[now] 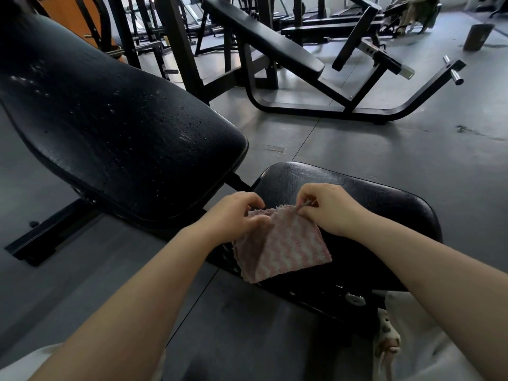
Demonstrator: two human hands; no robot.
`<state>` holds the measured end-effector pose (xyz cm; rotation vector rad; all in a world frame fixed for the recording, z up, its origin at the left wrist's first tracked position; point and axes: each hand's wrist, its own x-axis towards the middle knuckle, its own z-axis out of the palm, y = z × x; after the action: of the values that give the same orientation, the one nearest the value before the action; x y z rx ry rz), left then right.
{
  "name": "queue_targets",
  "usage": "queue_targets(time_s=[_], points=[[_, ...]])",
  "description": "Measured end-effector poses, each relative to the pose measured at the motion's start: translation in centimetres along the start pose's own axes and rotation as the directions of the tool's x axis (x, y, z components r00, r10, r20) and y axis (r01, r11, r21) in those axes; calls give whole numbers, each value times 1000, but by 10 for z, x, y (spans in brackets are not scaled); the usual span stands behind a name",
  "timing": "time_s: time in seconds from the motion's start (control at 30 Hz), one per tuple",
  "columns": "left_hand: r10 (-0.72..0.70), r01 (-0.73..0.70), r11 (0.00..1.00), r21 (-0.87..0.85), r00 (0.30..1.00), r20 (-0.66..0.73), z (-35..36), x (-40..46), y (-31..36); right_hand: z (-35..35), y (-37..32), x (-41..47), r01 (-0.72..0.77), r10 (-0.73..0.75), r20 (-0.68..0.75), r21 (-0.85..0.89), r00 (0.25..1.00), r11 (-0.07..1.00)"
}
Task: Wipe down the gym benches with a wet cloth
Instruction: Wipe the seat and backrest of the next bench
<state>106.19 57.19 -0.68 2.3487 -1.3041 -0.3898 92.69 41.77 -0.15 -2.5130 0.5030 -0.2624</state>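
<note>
A pink-and-white striped cloth (283, 246) hangs over the near edge of the black bench seat pad (384, 199). My left hand (233, 215) pinches the cloth's top left corner. My right hand (330, 210) pinches its top right corner, just over the seat. To the left rises the bench's tilted black back pad (110, 127), its surface speckled with water droplets.
The bench's black steel foot (49, 235) lies on the grey rubber floor at left. Another inclined black bench on a curved frame (275, 42) stands behind, with chrome pegs (456, 77) at right. More racks fill the back. A brown bin (475, 37) stands far right.
</note>
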Motion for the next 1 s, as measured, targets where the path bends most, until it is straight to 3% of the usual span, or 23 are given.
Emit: queue_targets(time_s=[0.1,0.27,0.47,0.53,0.67,0.8,0.9,1.0], points=[[-8,23,983,-181,997,82,7,5,3,-2,1,-1,4,-3,-14,65,1000,998],[-28,49,963,-265,996,81,-2,5,-2,-3,1,-3,7,-3,-28,131,1000,991],[-24,101,962,-253,957,290,-22,-4,-11,0,5,-1,-47,52,-30,131,998,990],[-22,84,959,-271,974,224,-23,0,-13,2,6,0,-59,64,-50,110,997,992],[-25,13,995,-99,992,-124,-9,14,-7,1,10,2,-135,129,-136,-39,982,990],[69,-58,995,81,988,-138,11,6,-6,3,1,-1,-86,55,-172,-179,984,980],[120,-104,986,133,986,-117,14,-10,-20,17,-17,-8,98,-103,-11,-208,995,973],[69,-56,990,133,993,-96,11,-24,-30,40,-26,-15,204,-73,313,-410,947,889]])
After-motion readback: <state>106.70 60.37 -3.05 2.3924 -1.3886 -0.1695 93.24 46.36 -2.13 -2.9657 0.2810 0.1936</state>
